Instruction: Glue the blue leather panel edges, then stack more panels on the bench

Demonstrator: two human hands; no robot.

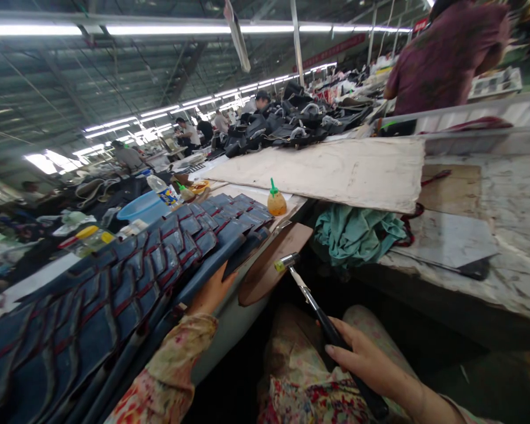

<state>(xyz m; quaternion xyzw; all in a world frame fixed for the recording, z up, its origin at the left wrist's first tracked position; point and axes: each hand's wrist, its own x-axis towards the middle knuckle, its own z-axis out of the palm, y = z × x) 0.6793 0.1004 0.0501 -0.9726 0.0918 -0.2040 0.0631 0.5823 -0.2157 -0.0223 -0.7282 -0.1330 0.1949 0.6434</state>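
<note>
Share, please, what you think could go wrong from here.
The hammer in the right grip might catch the left grip if swung carelessly, since that one lies at the edge of the dark blue pieces. The green-tipped bottle stands near the pieces' far end, so a knock could tip it and perhaps stain them.

You are holding your left hand [212, 290] outstretched, its fingertips hidden, while your right hand [363, 354] is gripping with bent fingers.
</note>
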